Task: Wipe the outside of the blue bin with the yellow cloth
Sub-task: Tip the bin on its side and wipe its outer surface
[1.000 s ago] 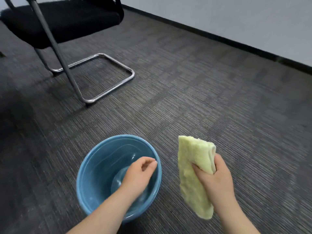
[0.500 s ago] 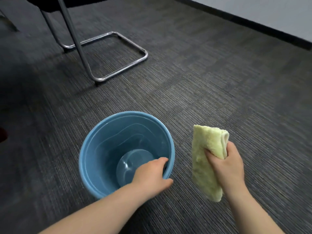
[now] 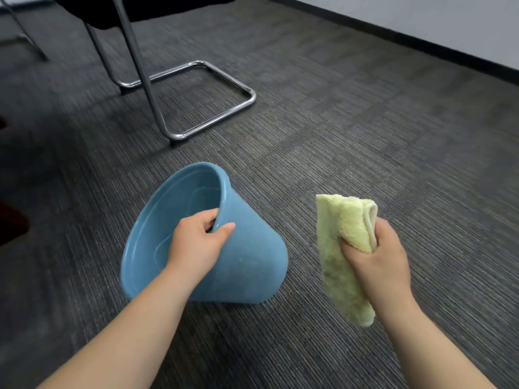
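The blue bin (image 3: 247,265) is tipped to the left on the grey carpet, its opening facing left and its outer wall turned toward me and the right. My left hand (image 3: 196,242) grips its near rim, fingers inside and thumb on the outer wall. To the right, clear of the bin, my right hand (image 3: 376,259) holds the folded yellow cloth (image 3: 339,248), which hangs down from my fist without touching the bin.
A black chair with a chrome sled frame (image 3: 193,102) stands on the carpet behind the bin. A pale wall with a dark skirting strip (image 3: 449,51) runs along the back right. Something dark red (image 3: 11,223) lies at the left edge.
My left hand moved from inside the bin to its near rim and tipped the upright bin over to the left. The cloth hand stayed to the right of the bin.
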